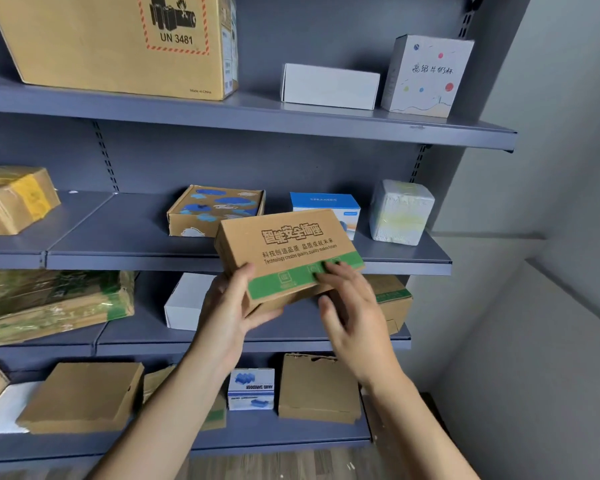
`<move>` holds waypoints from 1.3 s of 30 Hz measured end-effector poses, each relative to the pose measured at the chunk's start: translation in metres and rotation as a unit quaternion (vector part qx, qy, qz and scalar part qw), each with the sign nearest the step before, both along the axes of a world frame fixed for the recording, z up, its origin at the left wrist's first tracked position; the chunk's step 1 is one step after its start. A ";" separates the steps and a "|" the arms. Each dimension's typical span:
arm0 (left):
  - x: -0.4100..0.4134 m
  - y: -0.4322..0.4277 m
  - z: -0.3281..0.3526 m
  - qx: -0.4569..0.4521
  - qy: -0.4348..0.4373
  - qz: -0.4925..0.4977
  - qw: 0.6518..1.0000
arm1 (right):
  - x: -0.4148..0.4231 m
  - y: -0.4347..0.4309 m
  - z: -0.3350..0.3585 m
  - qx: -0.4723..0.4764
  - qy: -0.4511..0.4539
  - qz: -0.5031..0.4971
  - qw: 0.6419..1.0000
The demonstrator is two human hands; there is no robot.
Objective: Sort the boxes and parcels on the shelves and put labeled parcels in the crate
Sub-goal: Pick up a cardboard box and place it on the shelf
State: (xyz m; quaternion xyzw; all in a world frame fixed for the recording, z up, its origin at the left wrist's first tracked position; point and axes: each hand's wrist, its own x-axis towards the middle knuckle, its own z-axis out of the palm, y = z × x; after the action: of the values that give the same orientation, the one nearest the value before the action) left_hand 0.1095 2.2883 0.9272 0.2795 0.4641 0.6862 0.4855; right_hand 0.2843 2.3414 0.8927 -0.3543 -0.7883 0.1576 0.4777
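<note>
A brown cardboard box (288, 251) with a green band is held before grey shelves (136, 233), just in front of a blue-and-white speaker box (323, 202), partly covering it. The left hand (229, 306) has its grip closed round the cardboard box's lower left corner. The right hand (350, 306), blurred, pinches the lower right edge.

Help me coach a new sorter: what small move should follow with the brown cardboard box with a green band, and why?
Probably turn the brown cardboard box with a green band over in both hands. The left hand grips its near left corner, the right hand pinches the near edge, and the face showing carries only print, no shipping label, so other faces need checking.
</note>
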 end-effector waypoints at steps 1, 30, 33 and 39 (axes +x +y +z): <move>-0.006 0.000 0.000 -0.015 -0.008 -0.002 1.000 | 0.005 0.006 0.001 -0.018 -0.004 -0.019 1.000; -0.044 0.000 -0.017 -0.140 -0.056 -0.121 0.981 | 0.032 0.000 0.027 -0.244 0.194 0.009 0.950; -0.049 -0.002 -0.023 -0.076 -0.028 -0.141 0.987 | 0.037 0.006 0.021 -0.271 0.168 -0.011 0.948; -0.054 -0.004 -0.030 -0.007 0.121 -0.136 0.983 | 0.043 0.008 0.010 -0.317 0.131 0.085 0.935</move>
State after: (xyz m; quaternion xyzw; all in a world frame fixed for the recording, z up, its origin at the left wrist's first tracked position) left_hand 0.0553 2.2838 0.8974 0.4171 0.4818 0.5720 0.5164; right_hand 0.3274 2.3492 0.9031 -0.3951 -0.6553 0.4845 0.4239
